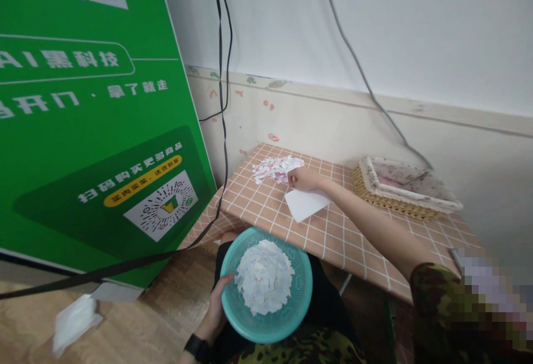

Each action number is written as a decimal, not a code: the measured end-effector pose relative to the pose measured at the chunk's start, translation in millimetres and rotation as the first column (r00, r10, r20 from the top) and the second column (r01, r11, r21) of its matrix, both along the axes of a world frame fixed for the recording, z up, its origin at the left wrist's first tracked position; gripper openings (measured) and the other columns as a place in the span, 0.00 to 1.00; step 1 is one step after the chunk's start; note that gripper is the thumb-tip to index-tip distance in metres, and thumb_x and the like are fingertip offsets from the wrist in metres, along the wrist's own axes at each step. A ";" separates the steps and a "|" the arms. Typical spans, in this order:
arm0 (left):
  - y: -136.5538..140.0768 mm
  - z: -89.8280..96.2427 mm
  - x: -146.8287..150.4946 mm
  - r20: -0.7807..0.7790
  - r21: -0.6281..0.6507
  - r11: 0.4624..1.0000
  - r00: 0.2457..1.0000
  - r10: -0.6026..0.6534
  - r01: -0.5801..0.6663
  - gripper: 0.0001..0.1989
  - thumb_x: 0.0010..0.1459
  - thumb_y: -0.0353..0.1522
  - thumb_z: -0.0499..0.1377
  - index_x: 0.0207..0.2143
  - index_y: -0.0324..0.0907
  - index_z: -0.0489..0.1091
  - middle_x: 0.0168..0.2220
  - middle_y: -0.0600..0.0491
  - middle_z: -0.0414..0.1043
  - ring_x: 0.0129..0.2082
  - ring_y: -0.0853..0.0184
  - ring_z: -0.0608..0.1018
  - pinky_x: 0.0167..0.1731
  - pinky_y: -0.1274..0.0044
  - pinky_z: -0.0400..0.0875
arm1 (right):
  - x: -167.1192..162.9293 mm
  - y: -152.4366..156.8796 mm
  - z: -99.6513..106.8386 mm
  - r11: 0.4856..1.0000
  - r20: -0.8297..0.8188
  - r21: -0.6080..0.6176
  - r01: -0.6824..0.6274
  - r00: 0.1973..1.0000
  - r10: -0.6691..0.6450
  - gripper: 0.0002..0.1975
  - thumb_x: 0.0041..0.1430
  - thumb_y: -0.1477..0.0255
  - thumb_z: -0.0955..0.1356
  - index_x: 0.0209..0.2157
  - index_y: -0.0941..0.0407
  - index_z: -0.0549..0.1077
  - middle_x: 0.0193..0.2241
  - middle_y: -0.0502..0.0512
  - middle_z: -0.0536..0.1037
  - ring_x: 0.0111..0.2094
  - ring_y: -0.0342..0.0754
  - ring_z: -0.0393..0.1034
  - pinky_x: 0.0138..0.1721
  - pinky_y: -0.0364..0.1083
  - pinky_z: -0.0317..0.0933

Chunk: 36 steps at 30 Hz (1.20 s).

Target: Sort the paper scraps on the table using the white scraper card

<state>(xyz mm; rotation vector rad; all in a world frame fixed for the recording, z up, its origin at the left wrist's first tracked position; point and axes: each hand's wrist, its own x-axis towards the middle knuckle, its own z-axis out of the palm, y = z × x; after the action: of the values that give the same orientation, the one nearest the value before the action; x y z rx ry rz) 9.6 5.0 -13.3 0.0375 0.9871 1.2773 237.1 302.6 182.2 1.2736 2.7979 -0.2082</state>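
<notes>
A teal plastic colander [306, 275] rests over my lap, with a heap of torn white paper scraps [264, 275] inside. My left hand [219, 303] grips its left rim, thumb over the edge. On the checked table, my right hand [307, 178] is closed at the right end of a pile of white and pinkish paper scraps [275, 168]. What its fingers hold, if anything, is hidden. A plain white sheet of paper [306, 204] lies just below that hand, partly under it.
A wicker basket with a cloth lining [395, 203] stands at the table's back right, against the wall. To the left rises a green printed panel [104, 147], with a black strap [220, 75] hanging before it. A white plastic bag [75, 319] lies on the floor.
</notes>
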 end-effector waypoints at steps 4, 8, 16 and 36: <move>0.3 6.2 1.9 -0.004 -0.019 1.000 1.000 0.016 -0.016 0.11 0.45 0.33 0.62 0.32 0.35 0.76 0.29 0.47 0.81 0.34 0.52 0.80 0.40 0.62 0.72 | 5.2 -4.8 4.8 1.000 -0.088 0.027 -0.005 0.996 0.008 0.07 0.50 0.74 0.64 0.31 0.59 0.73 0.30 0.56 0.77 0.31 0.44 0.67 0.29 0.41 0.54; 0.7 11.8 2.6 -0.030 -0.037 0.998 0.999 0.044 -0.045 0.10 0.43 0.32 0.63 0.30 0.35 0.76 0.28 0.46 0.81 0.34 0.52 0.80 0.40 0.63 0.72 | 9.5 -7.5 8.8 0.999 -0.100 0.033 -0.016 0.995 0.020 0.07 0.50 0.75 0.64 0.31 0.59 0.73 0.29 0.57 0.77 0.30 0.45 0.67 0.30 0.42 0.54; 0.8 14.1 2.4 -0.044 -0.012 1.000 0.999 0.028 -0.028 0.09 0.45 0.33 0.63 0.29 0.35 0.76 0.27 0.47 0.80 0.34 0.53 0.80 0.40 0.64 0.72 | 15.9 -14.5 11.0 0.997 -0.107 -0.035 -0.066 0.992 0.062 0.03 0.53 0.75 0.63 0.31 0.56 0.68 0.31 0.55 0.76 0.31 0.44 0.66 0.29 0.42 0.53; 0.6 2.6 -0.2 -0.018 0.020 1.000 1.000 0.008 -0.008 0.11 0.47 0.34 0.61 0.31 0.35 0.76 0.27 0.48 0.80 0.32 0.56 0.80 0.41 0.65 0.71 | 21.2 -15.3 10.1 0.998 -0.088 -0.054 -0.041 0.995 0.036 0.05 0.53 0.74 0.64 0.32 0.57 0.69 0.33 0.57 0.76 0.33 0.45 0.67 0.32 0.43 0.56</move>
<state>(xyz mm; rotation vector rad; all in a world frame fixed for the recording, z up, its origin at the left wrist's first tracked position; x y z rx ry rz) 9.4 5.6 -10.7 0.0609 0.9912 1.2963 258.3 287.3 192.3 1.2263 2.8647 -0.3449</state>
